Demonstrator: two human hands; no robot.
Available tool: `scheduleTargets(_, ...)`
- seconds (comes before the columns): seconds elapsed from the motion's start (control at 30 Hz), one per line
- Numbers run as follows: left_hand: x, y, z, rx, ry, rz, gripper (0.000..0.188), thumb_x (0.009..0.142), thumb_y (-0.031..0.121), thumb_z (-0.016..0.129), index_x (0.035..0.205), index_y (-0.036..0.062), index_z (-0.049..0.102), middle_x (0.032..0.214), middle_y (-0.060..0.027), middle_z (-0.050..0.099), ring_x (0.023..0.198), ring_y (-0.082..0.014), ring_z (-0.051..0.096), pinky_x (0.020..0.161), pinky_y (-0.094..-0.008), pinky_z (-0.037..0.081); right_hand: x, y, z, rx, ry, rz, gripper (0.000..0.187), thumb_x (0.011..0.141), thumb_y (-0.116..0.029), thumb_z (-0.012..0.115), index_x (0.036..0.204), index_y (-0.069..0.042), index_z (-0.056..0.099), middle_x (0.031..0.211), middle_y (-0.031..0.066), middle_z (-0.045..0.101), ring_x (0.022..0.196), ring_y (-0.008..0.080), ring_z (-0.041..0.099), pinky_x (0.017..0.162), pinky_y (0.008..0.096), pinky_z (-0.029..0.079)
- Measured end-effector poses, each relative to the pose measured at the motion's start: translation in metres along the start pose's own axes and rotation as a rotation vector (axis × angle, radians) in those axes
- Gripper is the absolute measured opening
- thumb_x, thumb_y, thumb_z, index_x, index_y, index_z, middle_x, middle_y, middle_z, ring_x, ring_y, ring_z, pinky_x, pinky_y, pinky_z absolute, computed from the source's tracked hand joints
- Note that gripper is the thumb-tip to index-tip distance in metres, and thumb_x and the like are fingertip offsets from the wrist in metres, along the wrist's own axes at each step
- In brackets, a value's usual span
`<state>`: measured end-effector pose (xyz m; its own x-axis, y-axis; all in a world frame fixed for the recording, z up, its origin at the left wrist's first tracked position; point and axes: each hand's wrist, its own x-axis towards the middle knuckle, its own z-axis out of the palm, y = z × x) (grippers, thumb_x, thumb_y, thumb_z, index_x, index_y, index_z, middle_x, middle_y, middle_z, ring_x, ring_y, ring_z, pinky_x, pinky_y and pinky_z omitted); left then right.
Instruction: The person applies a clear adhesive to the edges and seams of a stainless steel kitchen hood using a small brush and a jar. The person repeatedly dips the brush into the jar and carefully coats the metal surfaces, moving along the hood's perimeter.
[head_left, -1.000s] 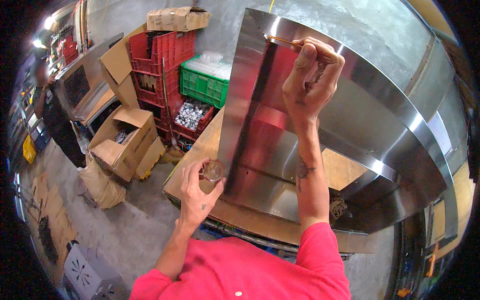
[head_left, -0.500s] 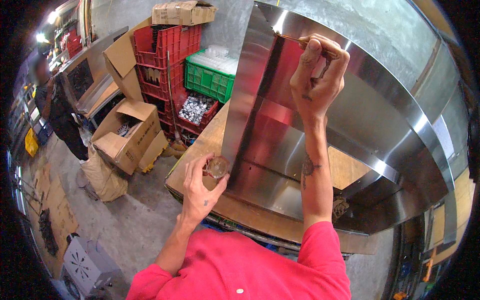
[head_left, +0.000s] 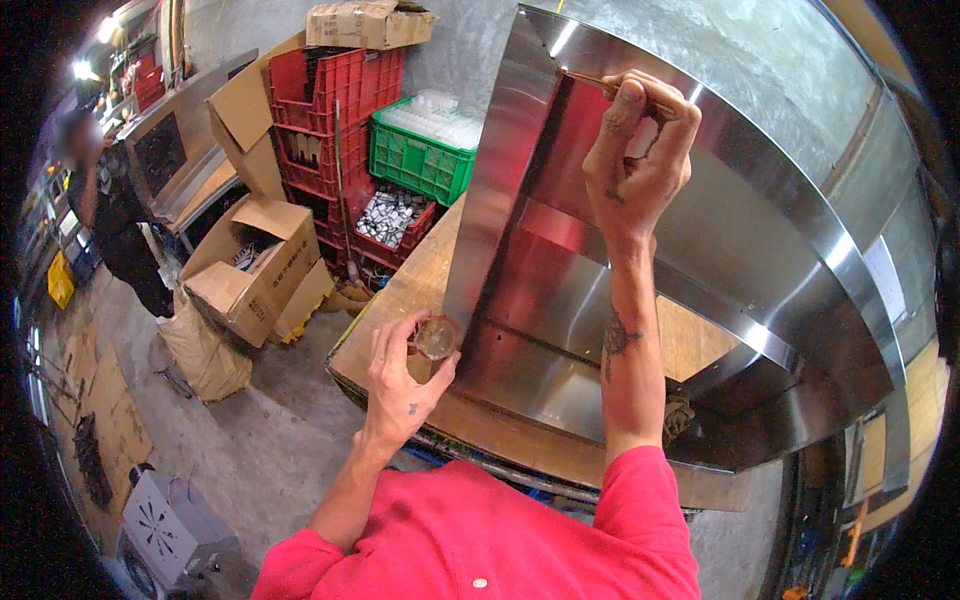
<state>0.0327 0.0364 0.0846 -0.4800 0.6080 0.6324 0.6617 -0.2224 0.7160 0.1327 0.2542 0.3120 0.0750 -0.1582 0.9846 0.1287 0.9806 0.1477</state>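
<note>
Head view: steel shell (head_left: 730, 215) on a wooden surface (head_left: 400, 298).
Stacked red crates (head_left: 372, 82) and a green crate (head_left: 420, 165) stand beyond the surface, left of the shell. Right hand (head_left: 641, 150): thumb and fingers clamped on a thin stick. Left hand (head_left: 402, 368): thumb and fingers curled around a small clear cup (head_left: 437, 340), over the surface, just beside the shell's left edge. Stick (head_left: 590, 79) points left, tip at the shell's upper left corner; contact too small to tell.
</note>
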Motion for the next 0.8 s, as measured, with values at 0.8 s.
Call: scheduleTargets(0.8, -0.0041, -0.0035, 0.0013, -0.014, -0.007, 0.017, 0.062, 0.082, 0.007, 0.088, 0.137, 0.0011, 0.060, 0.124, -0.0175, 0.064, 0.112, -0.0339, 0.062, 0.090, -0.0413, 0.057, -0.0008, -0.0043, -0.0004, -0.026, 0.001, 0.013, 0.011, 0.108, -0.009, 0.064, 0.112, 0.000, 0.059, 0.102, 0.0126, 0.075, 0.094, 0.0155, 0.073, 0.087, 0.0296, 0.059)
